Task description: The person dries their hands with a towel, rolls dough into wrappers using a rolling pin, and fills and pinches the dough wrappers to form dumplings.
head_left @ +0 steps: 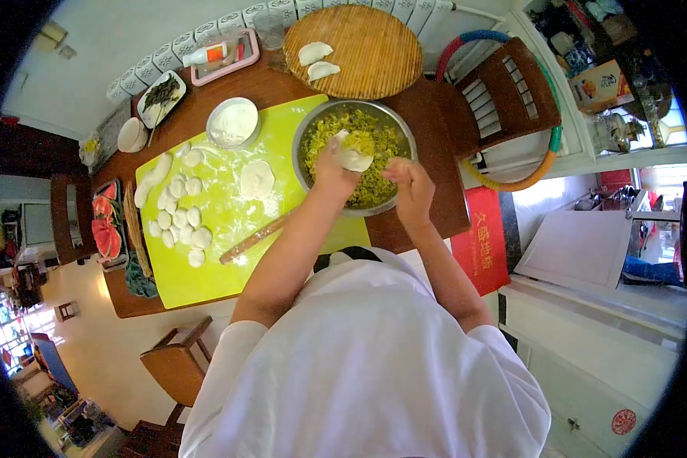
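My left hand point(336, 174) holds a round dumpling wrapper point(356, 160) above the metal bowl point(303, 126). Yellow-green chopped filling point(374, 186) fills that bowl, and some seems to lie on the wrapper. Over the bowl's right rim is my right hand point(414, 191), its fingers curled together; whatever they may hold is too small or hidden to make out. A rolled-out wrapper point(257, 180) lies on the floured yellow-green mat point(206, 286). The rolling pin point(253, 240) is partly covered by my left forearm.
Several dough pieces point(182, 219) and a dough roll point(153, 180) lie on the mat, near a flour bowl point(233, 123). Two folded dumplings point(323, 70) rest on a round woven tray point(366, 46). Watermelon slices point(107, 238) sit at the left edge; a chair point(504, 95) stands right.
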{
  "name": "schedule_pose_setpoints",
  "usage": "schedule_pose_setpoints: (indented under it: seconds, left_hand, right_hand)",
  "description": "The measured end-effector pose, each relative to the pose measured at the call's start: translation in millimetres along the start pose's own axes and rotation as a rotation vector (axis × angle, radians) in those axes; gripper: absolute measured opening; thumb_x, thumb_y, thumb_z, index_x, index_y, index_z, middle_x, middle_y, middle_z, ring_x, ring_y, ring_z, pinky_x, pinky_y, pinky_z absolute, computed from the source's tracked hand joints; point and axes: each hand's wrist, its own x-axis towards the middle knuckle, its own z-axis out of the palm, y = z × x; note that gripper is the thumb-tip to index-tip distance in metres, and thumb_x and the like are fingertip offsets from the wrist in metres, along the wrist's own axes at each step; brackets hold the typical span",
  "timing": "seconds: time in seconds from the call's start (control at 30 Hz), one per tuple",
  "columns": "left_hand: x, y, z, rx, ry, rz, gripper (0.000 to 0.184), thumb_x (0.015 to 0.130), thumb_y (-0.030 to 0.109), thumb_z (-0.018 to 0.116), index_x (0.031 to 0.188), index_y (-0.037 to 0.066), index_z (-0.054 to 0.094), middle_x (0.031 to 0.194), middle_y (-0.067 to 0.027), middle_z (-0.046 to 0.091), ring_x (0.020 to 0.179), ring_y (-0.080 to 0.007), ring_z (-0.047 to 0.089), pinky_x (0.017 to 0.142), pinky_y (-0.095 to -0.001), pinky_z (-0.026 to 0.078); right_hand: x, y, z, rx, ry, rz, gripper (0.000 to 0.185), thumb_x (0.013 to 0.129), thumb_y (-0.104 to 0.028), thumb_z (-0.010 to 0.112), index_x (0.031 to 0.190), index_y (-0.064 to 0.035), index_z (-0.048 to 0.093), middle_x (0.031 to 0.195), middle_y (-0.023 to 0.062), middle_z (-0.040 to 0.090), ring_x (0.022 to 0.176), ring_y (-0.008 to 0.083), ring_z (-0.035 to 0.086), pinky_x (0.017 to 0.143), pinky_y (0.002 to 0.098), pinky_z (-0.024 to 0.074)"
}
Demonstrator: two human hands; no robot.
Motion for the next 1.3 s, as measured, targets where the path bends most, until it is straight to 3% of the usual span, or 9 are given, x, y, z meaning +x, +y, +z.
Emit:
schedule_pose_setpoints:
  seconds: [0.07, 0.17, 0.3, 0.37, 0.5, 0.6, 0.67, 0.77, 1.3]
  left_hand:
    - [-4.0, -1.2, 9.8, -0.008, 0.108, 0.017, 0.033, 0.099, 0.024, 0.028, 0.118, 0.006, 0.048, 0.119, -0.0130, 0.055, 0.109, -0.0299, 0.054, 0.097, -0.0477, 0.043]
    - [3.8, -2.9, 4.9, -0.107, 0.131, 0.022, 0.034, 0.099, 0.024, 0.028, 0.118, 0.005, 0.048, 0.118, -0.0137, 0.056, 0.109, -0.0306, 0.054, 0.097, -0.0480, 0.042]
    - [-1.6, 0.2, 5.7, -0.180, 0.121, 0.041, 0.034, 0.100, 0.030, 0.029, 0.116, 0.007, 0.049, 0.120, -0.0139, 0.053, 0.109, -0.0299, 0.053, 0.097, -0.0475, 0.041]
    - [0.5, 3.9, -0.3, -0.147, 0.130, 0.010, 0.038, 0.100, 0.033, 0.028, 0.118, 0.006, 0.048, 0.119, -0.0139, 0.053, 0.109, -0.0302, 0.053, 0.098, -0.0468, 0.041]
    - [-5.8, 7.7, -4.8, -0.098, 0.062, -0.021, 0.043, 0.100, 0.037, 0.026, 0.122, 0.006, 0.047, 0.121, -0.0142, 0.054, 0.111, -0.0305, 0.052, 0.099, -0.0462, 0.040]
    - [-10.3, 9.3, -5.3, -0.109, 0.041, -0.037, 0.047, 0.100, 0.040, 0.025, 0.124, 0.006, 0.047, 0.123, -0.0146, 0.053, 0.114, -0.0308, 0.051, 0.100, -0.0457, 0.039]
    - [-12.3, 10.3, -5.5, -0.112, 0.024, -0.055, 0.045, 0.098, 0.042, 0.031, 0.124, 0.009, 0.048, 0.123, -0.0142, 0.054, 0.110, -0.0312, 0.054, 0.097, -0.0478, 0.042]
    - [-16.5, 12.1, -3.7, -0.086, 0.014, -0.058, 0.046, 0.098, 0.043, 0.031, 0.124, 0.009, 0.048, 0.122, -0.0149, 0.055, 0.111, -0.0314, 0.053, 0.096, -0.0481, 0.042]
    - [-13.9, 18.4, -14.0, -0.049, 0.020, -0.036, 0.044, 0.098, 0.043, 0.032, 0.118, 0.009, 0.051, 0.112, -0.0130, 0.059, 0.104, -0.0294, 0.056, 0.092, -0.0449, 0.045]
  right_hand:
    - [-4.5, -8.2, -1.9, -0.504, -0.139, -0.356, 0.018, 0.090, -0.018, 0.053, 0.100, -0.0051, 0.061, 0.088, 0.0124, 0.062, 0.081, 0.0285, 0.064, 0.065, 0.0365, 0.0515]
    - [-13.7, -2.7, 2.2, -0.592, -0.206, -0.513, 0.015, 0.086, -0.015, 0.055, 0.098, -0.0102, 0.064, 0.089, 0.0122, 0.060, 0.082, 0.0315, 0.060, 0.064, 0.0386, 0.0506]
    - [-19.0, 4.8, 0.3, -0.621, -0.280, -0.619, 0.016, 0.083, -0.013, 0.057, 0.097, -0.0117, 0.064, 0.089, 0.0109, 0.060, 0.080, 0.0300, 0.060, 0.064, 0.0398, 0.0501]
    - [-16.5, -2.4, -0.5, -0.549, -0.278, -0.625, 0.017, 0.084, -0.008, 0.057, 0.098, -0.0044, 0.065, 0.084, 0.0129, 0.058, 0.070, 0.0289, 0.058, 0.058, 0.0343, 0.0490]
    - [-10.4, -17.9, -3.6, -0.455, -0.173, -0.624, 0.019, 0.085, -0.009, 0.055, 0.100, -0.0013, 0.064, 0.081, 0.0141, 0.057, 0.069, 0.0276, 0.059, 0.058, 0.0329, 0.0494]
    - [-10.6, -28.5, -4.7, -0.343, -0.065, -0.439, 0.018, 0.088, -0.012, 0.056, 0.099, 0.0003, 0.062, 0.083, 0.0106, 0.061, 0.068, 0.0223, 0.059, 0.063, 0.0316, 0.0516]
    - [-11.3, -36.8, -1.0, 0.133, -0.008, 0.035, 0.022, 0.094, -0.017, 0.051, 0.099, 0.0019, 0.061, 0.074, 0.0047, 0.056, 0.060, 0.0123, 0.052, 0.062, 0.0294, 0.0537]
    - [-7.0, -36.6, 1.3, 0.352, -0.020, 0.213, 0.027, 0.097, -0.021, 0.047, 0.100, 0.0015, 0.061, 0.068, -0.0005, 0.047, 0.057, 0.0054, 0.045, 0.063, 0.0289, 0.0555]
    - [-11.7, -25.6, 5.1, 0.219, -0.120, 0.266, 0.027, 0.096, -0.022, 0.047, 0.098, -0.0003, 0.062, 0.070, 0.0002, 0.050, 0.061, 0.0067, 0.050, 0.065, 0.0280, 0.0555]
